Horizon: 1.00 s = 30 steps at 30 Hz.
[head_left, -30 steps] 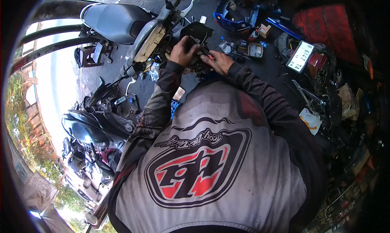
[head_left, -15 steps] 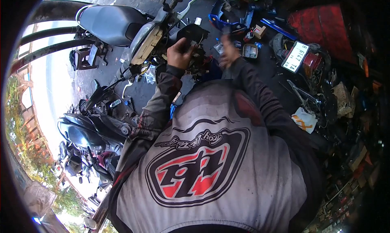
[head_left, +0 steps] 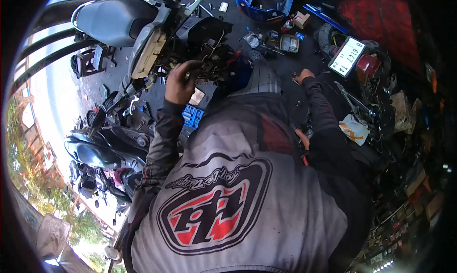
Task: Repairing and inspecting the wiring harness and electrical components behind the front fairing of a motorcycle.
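My left hand (head_left: 180, 82) is raised beside the opened front of a grey motorcycle (head_left: 150, 46), close to its bare wires (head_left: 212, 49). Its fingers are curled, and whatever they hold is hidden. Out to the right and low over the dark floor is my right hand (head_left: 303, 76), its fingers drawn together around something small and dark that I cannot make out. Between my arms, a checked trouser leg (head_left: 264, 77) shows beyond the shirt. Near my left forearm lies a blue plastic tray (head_left: 192, 116) with slots.
Blue body panels (head_left: 266, 15), a box of small parts (head_left: 289, 43) and a clear plastic bag (head_left: 251, 40) lie ahead. A dismantled rear section with a white plate (head_left: 347, 56) stands right. Other motorcycles (head_left: 102, 151) and a stool (head_left: 95, 61) are left.
My right hand has moved from near the motorcycle's front out to the right, toward the floor. My left hand has come back nearer and to the left. The view has shifted.
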### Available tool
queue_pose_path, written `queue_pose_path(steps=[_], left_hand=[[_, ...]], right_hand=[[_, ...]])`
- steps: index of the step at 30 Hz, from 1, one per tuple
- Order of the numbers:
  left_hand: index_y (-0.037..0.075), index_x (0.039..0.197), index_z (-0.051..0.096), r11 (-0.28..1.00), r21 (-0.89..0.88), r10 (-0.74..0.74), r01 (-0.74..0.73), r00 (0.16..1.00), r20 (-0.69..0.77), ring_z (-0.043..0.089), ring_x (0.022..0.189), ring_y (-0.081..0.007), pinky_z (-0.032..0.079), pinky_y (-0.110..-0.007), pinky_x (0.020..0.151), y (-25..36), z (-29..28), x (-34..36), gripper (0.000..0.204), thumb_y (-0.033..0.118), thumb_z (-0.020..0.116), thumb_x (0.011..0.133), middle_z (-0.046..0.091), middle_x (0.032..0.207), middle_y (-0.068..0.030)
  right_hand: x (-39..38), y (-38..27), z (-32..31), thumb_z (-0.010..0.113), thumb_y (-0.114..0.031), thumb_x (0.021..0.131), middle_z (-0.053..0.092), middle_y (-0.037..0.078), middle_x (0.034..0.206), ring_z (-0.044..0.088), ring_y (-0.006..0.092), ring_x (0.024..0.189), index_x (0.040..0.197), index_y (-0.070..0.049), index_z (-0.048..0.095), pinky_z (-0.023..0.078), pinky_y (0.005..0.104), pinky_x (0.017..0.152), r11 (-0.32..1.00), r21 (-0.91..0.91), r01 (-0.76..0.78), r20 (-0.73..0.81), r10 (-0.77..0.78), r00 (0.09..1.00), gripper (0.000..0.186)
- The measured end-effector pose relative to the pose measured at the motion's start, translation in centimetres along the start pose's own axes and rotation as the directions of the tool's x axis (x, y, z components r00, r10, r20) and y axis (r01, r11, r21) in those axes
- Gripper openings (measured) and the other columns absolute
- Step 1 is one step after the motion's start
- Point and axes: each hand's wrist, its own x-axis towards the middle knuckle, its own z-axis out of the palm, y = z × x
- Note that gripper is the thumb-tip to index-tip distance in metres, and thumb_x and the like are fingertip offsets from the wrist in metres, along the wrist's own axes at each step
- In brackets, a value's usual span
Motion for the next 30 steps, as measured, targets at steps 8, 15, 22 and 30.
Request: queue_pose_path(steps=[8,15,22,30], left_hand=[[0.003,0.105,0.065,0.983,0.142,-0.107,0.121,0.989,-0.098,0.063,0.088,-0.0259,0.048,-0.03,0.079,1.4,-0.8,-0.7,0.025,-0.002,0.062,0.081,0.066,0.1,-0.0138],[0.004,0.101,0.068,0.961,0.139,-0.219,0.24,0.964,-0.147,0.06,0.084,-0.0231,0.048,-0.03,0.078,2.9,-0.1,-1.7,0.024,-0.004,0.065,0.079,0.067,0.096,-0.0101],[0.004,0.1,0.068,0.935,-0.081,-0.349,0.344,0.867,-0.356,0.063,0.083,-0.0199,0.048,-0.028,0.077,2.0,-0.2,-4.9,0.02,-0.001,0.065,0.081,0.067,0.093,-0.0107],[-0.004,0.107,0.064,0.662,-0.692,-0.654,0.288,0.674,-0.344,0.062,0.092,-0.0137,0.047,-0.026,0.084,-0.8,0.4,-7.7,0.022,0.007,0.065,0.088,0.068,0.098,-0.0079]], right_hand=[[9.6,-2.9,6.0,0.078,-0.037,0.073,0.064,0.022,0.11,0.062,0.0357,0.104,0.105,0.001,0.067,0.05,0.0403,0.09,0.998,0.061,0.036,-0.021,-0.034,0.999,0.051],[14.7,-5.7,7.8,0.075,-0.028,0.075,0.065,0.021,0.108,0.062,0.0356,0.101,0.103,-0.005,0.069,0.051,0.0416,0.087,0.969,0.138,0.203,-0.087,-0.192,0.977,0.037],[3.6,-9.6,2.7,0.068,-0.031,0.083,0.068,0.018,0.099,0.065,0.0347,0.092,0.1,-0.004,0.07,0.051,0.0383,0.081,0.749,0.114,0.653,0.099,-0.663,0.742,0.032],[-11.6,-23.8,-4.9,0.067,-0.015,0.085,0.067,0.013,0.091,0.066,0.0299,0.083,0.098,-0.004,0.069,0.052,0.0347,0.073,0.156,0.425,0.891,-0.374,-0.867,0.33,0.017]])
